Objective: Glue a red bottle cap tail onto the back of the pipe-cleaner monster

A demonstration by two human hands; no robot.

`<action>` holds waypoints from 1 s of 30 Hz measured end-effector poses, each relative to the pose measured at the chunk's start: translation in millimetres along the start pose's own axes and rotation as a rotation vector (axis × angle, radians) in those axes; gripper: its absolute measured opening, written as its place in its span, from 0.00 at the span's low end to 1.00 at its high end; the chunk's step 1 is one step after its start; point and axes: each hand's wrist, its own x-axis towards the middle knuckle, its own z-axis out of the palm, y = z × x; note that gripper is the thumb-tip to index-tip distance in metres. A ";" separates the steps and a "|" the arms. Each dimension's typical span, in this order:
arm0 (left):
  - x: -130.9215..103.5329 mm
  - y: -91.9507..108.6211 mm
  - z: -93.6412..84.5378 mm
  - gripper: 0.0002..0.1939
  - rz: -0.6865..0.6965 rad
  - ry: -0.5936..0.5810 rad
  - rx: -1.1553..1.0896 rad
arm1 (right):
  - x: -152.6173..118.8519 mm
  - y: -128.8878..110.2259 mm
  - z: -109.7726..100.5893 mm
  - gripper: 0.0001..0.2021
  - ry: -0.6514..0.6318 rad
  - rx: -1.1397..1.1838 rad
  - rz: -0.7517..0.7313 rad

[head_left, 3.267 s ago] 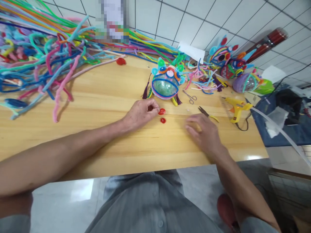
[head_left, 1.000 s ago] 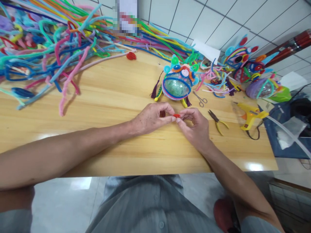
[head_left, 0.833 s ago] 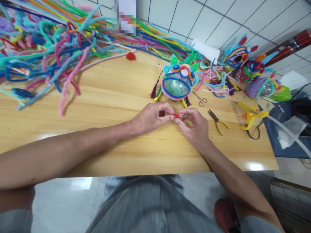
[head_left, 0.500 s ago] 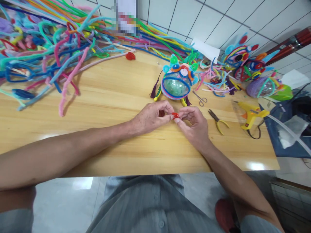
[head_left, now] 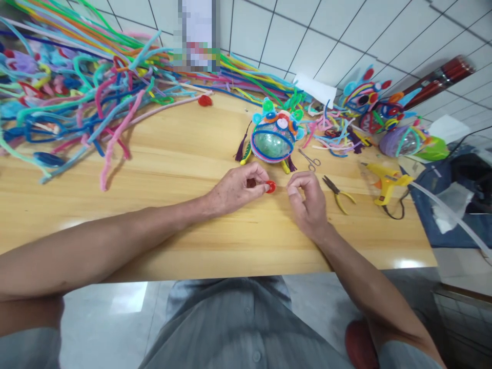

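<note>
Between thumb and forefinger, my left hand (head_left: 238, 189) pinches a small red coiled pipe-cleaner disc (head_left: 271, 186) just above the table. To the right of it, my right hand (head_left: 308, 202) is apart from the disc, thumb and forefinger pressed together. Whatever may be in that pinch is too small to make out. Just beyond both hands stands a clear ball ornament (head_left: 272, 143) trimmed with coloured pipe cleaners, coiled discs and purple tassels. Small scissors (head_left: 310, 161) and yellow-handled pliers (head_left: 339, 195) lie to the right of it, the pliers close to my right hand.
Tangled pipe cleaners (head_left: 111, 118) cover the table's left and back. Another red coil (head_left: 205, 100) lies near the back. At right are a yellow glue gun (head_left: 386, 182) with its cord, more decorated balls (head_left: 400, 139), pipe-cleaner scraps (head_left: 332, 128) and a dark red cylinder (head_left: 438, 82).
My right hand has drawn away to the right from the red disc and its fingers have curled in. The left hand keeps hold of the disc. The view has shifted slightly.
</note>
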 end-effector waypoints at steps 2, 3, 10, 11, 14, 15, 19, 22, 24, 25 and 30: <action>0.0 0.0 0.0 0.09 -0.001 0.004 -0.016 | -1.7 2.8 1.6 0.02 -0.025 0.011 0.000; 0.0 0.2 0.0 0.09 -0.002 0.004 -0.029 | -2.5 3.2 2.2 0.05 -0.031 0.016 -0.004; -2.6 4.6 1.1 0.15 -0.053 -0.031 -0.167 | 0.9 -8.6 1.5 0.29 -0.108 -0.060 -0.101; -3.3 6.0 1.2 0.16 -0.071 -0.047 -0.185 | 1.9 -10.1 1.5 0.28 -0.105 -0.075 -0.120; -5.2 10.9 0.7 0.18 -0.120 -0.095 -0.271 | 3.8 -12.6 1.8 0.26 -0.099 -0.124 -0.151; -5.6 12.6 0.2 0.18 -0.137 -0.107 -0.301 | 4.1 -13.0 1.7 0.25 -0.101 -0.137 -0.153; -4.4 17.7 -3.3 0.20 -0.215 -0.135 -0.370 | 4.0 -14.2 1.2 0.26 -0.086 -0.148 -0.170; -2.0 19.0 -5.8 0.17 -0.282 -0.186 -0.361 | 3.6 -15.2 1.4 0.26 -0.081 -0.131 -0.191; -0.7 19.3 -6.5 0.15 -0.315 -0.211 -0.350 | 3.9 -16.0 1.3 0.27 -0.110 -0.127 -0.192; -0.3 19.3 -6.5 0.14 -0.323 -0.209 -0.349 | 4.2 -16.5 1.1 0.28 -0.127 -0.125 -0.191; -0.3 20.1 -4.5 0.16 -0.329 -0.179 -0.321 | 6.3 -19.8 -0.6 0.30 -0.151 -0.124 -0.200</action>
